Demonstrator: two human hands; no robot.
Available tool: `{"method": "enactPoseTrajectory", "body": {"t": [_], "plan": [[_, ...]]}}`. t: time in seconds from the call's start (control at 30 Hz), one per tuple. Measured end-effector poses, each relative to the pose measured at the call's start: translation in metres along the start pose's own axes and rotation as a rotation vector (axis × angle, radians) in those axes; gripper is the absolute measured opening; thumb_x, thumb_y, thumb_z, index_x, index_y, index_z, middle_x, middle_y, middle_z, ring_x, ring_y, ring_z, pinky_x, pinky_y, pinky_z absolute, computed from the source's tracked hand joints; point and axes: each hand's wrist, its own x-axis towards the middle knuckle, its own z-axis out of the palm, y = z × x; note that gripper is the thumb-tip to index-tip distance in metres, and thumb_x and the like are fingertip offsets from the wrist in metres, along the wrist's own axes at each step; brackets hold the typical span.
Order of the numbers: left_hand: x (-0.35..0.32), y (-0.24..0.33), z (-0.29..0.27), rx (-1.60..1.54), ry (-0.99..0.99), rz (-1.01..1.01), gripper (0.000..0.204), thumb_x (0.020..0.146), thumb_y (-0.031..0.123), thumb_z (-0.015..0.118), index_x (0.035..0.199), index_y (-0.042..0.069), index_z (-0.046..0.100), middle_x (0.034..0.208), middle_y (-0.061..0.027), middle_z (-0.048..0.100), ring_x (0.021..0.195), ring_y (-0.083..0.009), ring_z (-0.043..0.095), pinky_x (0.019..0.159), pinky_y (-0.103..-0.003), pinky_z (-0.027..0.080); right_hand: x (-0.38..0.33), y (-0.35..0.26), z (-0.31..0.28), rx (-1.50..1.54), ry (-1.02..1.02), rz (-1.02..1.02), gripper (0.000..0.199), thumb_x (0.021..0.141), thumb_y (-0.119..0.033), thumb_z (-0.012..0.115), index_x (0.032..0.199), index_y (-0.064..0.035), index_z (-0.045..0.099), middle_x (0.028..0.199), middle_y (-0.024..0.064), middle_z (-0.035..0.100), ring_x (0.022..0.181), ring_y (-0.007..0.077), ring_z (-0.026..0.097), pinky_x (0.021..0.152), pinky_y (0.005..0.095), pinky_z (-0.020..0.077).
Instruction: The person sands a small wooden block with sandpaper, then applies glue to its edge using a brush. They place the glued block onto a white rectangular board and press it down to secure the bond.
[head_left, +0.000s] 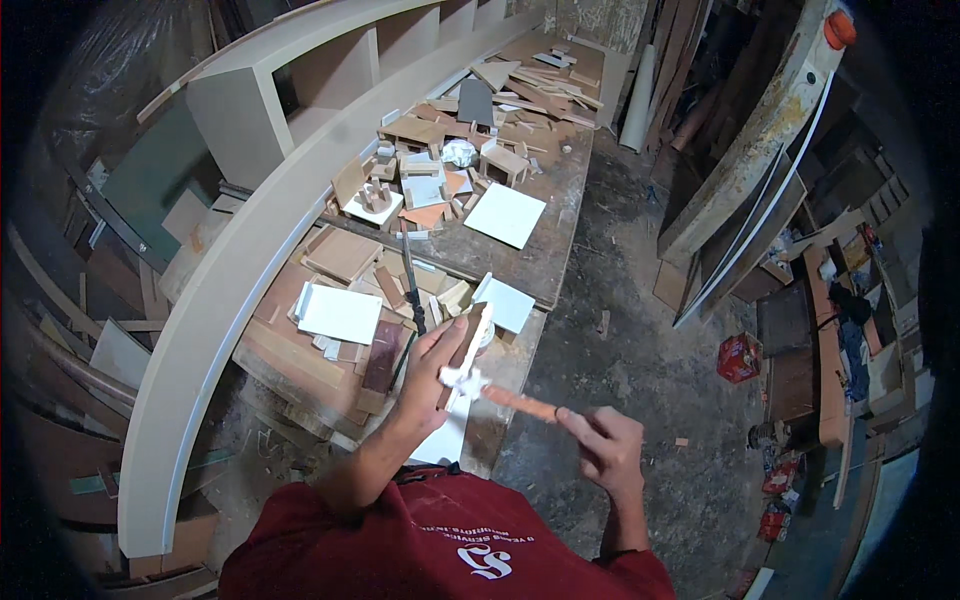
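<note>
My left hand [425,378] is closed around a small brown wooden board [462,350], held tilted above the workbench in front of my body. A white, paste-like coating shows along the board's upper edge. My right hand [608,445] grips the end of an orange-brown wooden stick [520,402]. The stick's far end is covered in a white, glue-like mass [465,382] and meets the board close to my left fingers. Whether that end has bristles cannot be made out. White panels [505,303] lie on the bench just beyond and below the board.
The workbench [550,260] carries wood offcuts [530,95], a white square panel [505,215] and another white panel [340,314]. A long curved cabinet frame [215,360] runs along the left. A leaning post [750,130] and a red box [739,358] stand to the right.
</note>
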Motion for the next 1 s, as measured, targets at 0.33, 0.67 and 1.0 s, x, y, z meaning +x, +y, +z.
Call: {"method": "enactPoseTrajectory", "body": {"t": [0.33,0.67,1.0], "plan": [[-0.003,0.007,0.007,0.010,0.057,0.048,0.035,0.097,0.032,0.058,0.115,0.002,0.063,0.092,-0.0023,0.068,0.079,-0.0086,0.065,0.069,-0.023,0.052,0.003,0.003,-0.007,-0.032,-0.062,-0.033,0.055,0.058,-0.002,0.063,0.111,-0.0186,0.072,0.064,0.0038,0.046,0.053,0.0216,0.050,0.048,0.0341,0.0409],[-0.009,0.009,0.013,0.014,0.094,0.073,0.032,0.098,0.028,0.055,0.120,0.004,0.059,0.088,-0.0008,0.061,0.070,-0.0086,0.058,0.055,-0.022,0.047,-0.004,0.008,-0.002,0.007,-0.115,-0.038,0.048,0.061,0.000,0.063,0.106,-0.0139,0.073,0.071,0.0056,0.057,0.057,0.0210,0.054,0.050,0.0339,0.0406],[0.012,-0.014,-0.010,-0.403,-0.103,-0.126,0.033,0.098,0.019,0.053,0.127,0.005,0.058,0.079,0.0005,0.058,0.065,-0.0067,0.048,0.055,-0.022,0.036,0.002,0.000,0.006,0.089,0.059,0.085,0.053,0.068,0.006,0.063,0.119,-0.0083,0.065,0.074,0.0102,0.057,0.058,0.0252,0.056,0.052,0.0350,0.0450]]}}
